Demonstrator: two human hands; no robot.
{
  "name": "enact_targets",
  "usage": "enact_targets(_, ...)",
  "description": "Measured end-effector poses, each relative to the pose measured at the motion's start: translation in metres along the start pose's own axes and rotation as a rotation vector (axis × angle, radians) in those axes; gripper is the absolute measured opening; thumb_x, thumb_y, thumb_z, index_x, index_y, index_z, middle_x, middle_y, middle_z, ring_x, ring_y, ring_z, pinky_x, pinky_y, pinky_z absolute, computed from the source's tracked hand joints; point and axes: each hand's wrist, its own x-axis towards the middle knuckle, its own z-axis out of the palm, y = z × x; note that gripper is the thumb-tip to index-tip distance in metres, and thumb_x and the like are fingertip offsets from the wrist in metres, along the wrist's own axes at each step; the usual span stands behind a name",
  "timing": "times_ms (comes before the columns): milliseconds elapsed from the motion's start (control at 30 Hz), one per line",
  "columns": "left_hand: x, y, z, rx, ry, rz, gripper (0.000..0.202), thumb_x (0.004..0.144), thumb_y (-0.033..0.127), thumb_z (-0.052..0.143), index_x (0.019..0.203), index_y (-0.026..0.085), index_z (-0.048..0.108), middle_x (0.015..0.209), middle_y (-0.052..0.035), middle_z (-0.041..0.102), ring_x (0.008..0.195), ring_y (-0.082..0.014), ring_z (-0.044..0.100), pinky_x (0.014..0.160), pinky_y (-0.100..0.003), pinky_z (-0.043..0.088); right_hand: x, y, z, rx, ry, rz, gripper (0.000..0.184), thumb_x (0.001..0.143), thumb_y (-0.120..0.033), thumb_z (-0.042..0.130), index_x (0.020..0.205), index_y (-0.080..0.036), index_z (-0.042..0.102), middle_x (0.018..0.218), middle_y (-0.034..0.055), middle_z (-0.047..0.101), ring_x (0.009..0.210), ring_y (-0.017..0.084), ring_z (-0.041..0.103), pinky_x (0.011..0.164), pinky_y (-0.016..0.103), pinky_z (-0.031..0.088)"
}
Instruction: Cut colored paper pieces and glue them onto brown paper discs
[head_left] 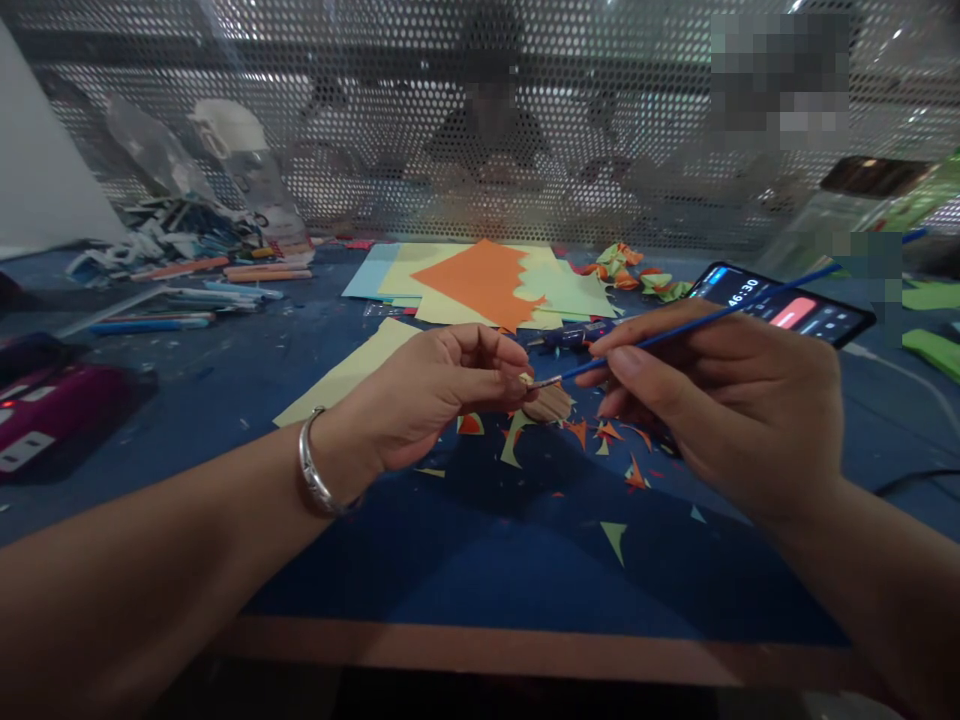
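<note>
My right hand (697, 390) grips a thin blue paintbrush (690, 325) like a pen, its handle rising to the upper right. The brush's tip reaches the fingertips of my left hand (442, 385). Those fingertips are pinched on a small pale yellow piece (527, 380), mostly hidden, so its kind cannot be made out. Just below lies a round brown wooden-looking disc (549, 402), with a cut strip of yellow-green paper (514, 440) beside it. Orange paper scraps (636, 472) are scattered under my right hand. Behind the fingers is a dark blue glue-gun-like tool (574, 336).
Coloured paper sheets, an orange one (472, 280) on top, lie at the back. A lit phone (795, 310) sits behind my right hand. Left are paper rolls (217, 298), a water bottle (251, 170) and a magenta device (64, 410). A perforated metal panel (360, 130) closes the back.
</note>
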Motion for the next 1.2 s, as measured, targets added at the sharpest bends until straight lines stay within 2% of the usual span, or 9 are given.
enact_targets(400,0.003,-0.003,-0.002,0.047,0.051,0.034,0.024,0.072,0.007,0.082,0.089,0.013,0.065,0.079,-0.0010,0.071,0.071,-0.0122,0.069,0.070,-0.025,0.052,0.000,0.000,0.001,-0.033,0.031,-0.027,0.009,0.091,-0.031,0.072,0.084,-0.026,0.075,0.085,0.0027,0.077,0.063,0.017,0.071,0.052,0.031,0.056)
enact_targets(500,0.005,-0.003,-0.003,0.047,0.081,0.052,0.022,0.073,0.005,0.080,0.087,0.012,0.064,0.076,-0.0002,0.069,0.069,-0.0110,0.068,0.071,-0.024,0.053,0.001,0.000,-0.001,-0.016,0.051,-0.004,0.007,0.090,-0.032,0.072,0.087,-0.027,0.075,0.081,0.0023,0.075,0.058,0.017,0.068,0.050,0.032,0.054)
enact_targets(567,0.005,-0.002,-0.003,0.049,0.093,0.069,0.021,0.075,0.005,0.079,0.087,0.012,0.063,0.075,0.0002,0.069,0.068,-0.0108,0.068,0.072,-0.024,0.053,0.004,0.002,-0.004,-0.063,0.018,0.004,0.013,0.091,-0.034,0.070,0.082,-0.025,0.072,0.074,0.0020,0.072,0.055,0.016,0.065,0.048,0.031,0.049)
enact_targets(667,0.006,-0.001,-0.004,0.057,0.116,0.096,0.020,0.076,0.006,0.078,0.087,0.012,0.063,0.076,-0.0012,0.071,0.069,-0.0118,0.070,0.072,-0.024,0.054,0.012,0.006,-0.009,-0.249,-0.132,-0.004,0.033,0.094,-0.036,0.065,0.064,-0.022,0.059,0.056,-0.0017,0.055,0.048,0.011,0.049,0.045,0.028,0.035)
enact_targets(733,0.006,0.000,-0.005,0.075,0.136,0.112,0.021,0.076,0.005,0.078,0.088,0.012,0.063,0.076,-0.0023,0.072,0.068,-0.0116,0.069,0.070,-0.024,0.055,0.017,0.012,-0.010,-0.364,-0.316,0.027,0.041,0.092,-0.037,0.064,0.057,-0.021,0.049,0.051,-0.0043,0.042,0.046,0.009,0.037,0.045,0.027,0.027)
enact_targets(800,0.005,0.000,-0.005,0.094,0.134,0.123,0.022,0.075,0.005,0.079,0.089,0.012,0.063,0.077,-0.0029,0.072,0.067,-0.0119,0.069,0.069,-0.024,0.056,0.021,0.018,-0.009,-0.446,-0.514,0.100,0.042,0.090,-0.039,0.065,0.056,-0.021,0.047,0.049,-0.0053,0.040,0.046,0.009,0.034,0.045,0.026,0.025)
enact_targets(867,0.005,0.000,-0.004,0.107,0.110,0.123,0.024,0.075,0.007,0.080,0.091,0.012,0.063,0.078,-0.0032,0.072,0.068,-0.0135,0.070,0.068,-0.026,0.057,0.022,0.023,-0.007,-0.507,-0.620,0.163,0.041,0.088,-0.043,0.065,0.058,-0.021,0.049,0.049,-0.0051,0.044,0.046,0.009,0.038,0.045,0.026,0.025)
enact_targets(1000,0.002,-0.002,-0.001,0.137,0.087,0.104,0.024,0.074,0.008,0.081,0.089,0.014,0.063,0.074,-0.0024,0.072,0.067,-0.0147,0.071,0.062,-0.025,0.055,0.019,0.025,-0.002,-0.524,-0.535,0.173,0.032,0.089,-0.042,0.064,0.067,-0.020,0.060,0.055,-0.0027,0.057,0.048,0.011,0.048,0.046,0.025,0.030)
enact_targets(1200,0.001,-0.004,0.003,0.199,0.078,0.091,0.024,0.076,0.008,0.080,0.091,0.015,0.063,0.073,-0.0008,0.073,0.066,-0.0130,0.071,0.058,-0.021,0.052,0.012,0.018,0.002,-0.268,-0.347,0.046,0.014,0.093,-0.031,0.064,0.092,-0.020,0.072,0.069,-0.0019,0.067,0.054,0.009,0.052,0.050,0.022,0.040)
